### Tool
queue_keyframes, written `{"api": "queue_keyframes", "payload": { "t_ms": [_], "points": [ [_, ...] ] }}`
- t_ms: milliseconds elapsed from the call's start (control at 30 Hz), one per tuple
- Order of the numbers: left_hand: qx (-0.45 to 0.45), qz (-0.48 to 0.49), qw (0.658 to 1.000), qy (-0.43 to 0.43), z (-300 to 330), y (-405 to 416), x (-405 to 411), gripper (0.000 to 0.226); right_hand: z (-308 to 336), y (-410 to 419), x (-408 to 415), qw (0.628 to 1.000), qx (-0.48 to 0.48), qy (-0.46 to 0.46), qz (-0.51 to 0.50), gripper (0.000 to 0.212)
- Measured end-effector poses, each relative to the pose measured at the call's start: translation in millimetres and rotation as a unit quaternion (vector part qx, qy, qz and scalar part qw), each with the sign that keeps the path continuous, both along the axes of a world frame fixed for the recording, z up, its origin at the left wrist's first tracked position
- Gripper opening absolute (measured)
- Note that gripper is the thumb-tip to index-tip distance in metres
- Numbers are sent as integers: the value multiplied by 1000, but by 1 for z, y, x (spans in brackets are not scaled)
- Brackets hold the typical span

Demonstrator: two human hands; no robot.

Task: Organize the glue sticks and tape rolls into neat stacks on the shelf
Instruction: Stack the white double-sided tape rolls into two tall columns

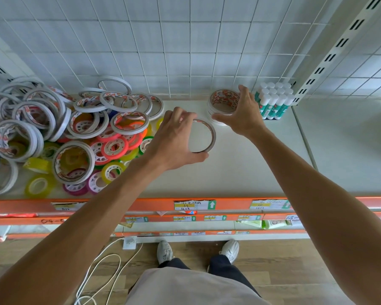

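Centre frame: left hand (pixel 174 137) fingers clamped on thin white tape ring (pixel 205 135); right hand (pixel 242 113) fingers curled round white tape stack (pixel 223 104). Best lowered level, edges flush.

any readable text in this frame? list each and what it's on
"6629": bottom line of the centre price label on the orange shelf edge; its upper lines are too blurred to read.
"04-": handwritten on the lower orange rail; cut off by the arm.
Right price label: blurred, unreadable.
Lower-shelf labels: too small.
Print on the tape roll stack and glue sticks: unreadable.
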State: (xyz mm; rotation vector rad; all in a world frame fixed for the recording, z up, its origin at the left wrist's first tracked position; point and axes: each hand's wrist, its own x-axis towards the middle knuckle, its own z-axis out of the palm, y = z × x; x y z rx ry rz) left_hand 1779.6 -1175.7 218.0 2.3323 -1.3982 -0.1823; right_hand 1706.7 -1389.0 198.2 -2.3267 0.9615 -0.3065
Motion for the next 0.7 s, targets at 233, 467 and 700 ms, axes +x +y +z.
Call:
{"api": "queue_keyframes", "payload": {
  "t_ms": [233,467,700],
  "points": [
    [-6,-12,1000,1,0,-7,-5,92,10,2,0,999,4,36,16,116],
    [-62,-2,997,38,-1,-9,-1,92,2,35,-64,999,-34,6,36,99],
    [-83,-9,996,27,0,-67,-2,94,-17,40,-90,996,-72,30,30,68]
  ]
}}
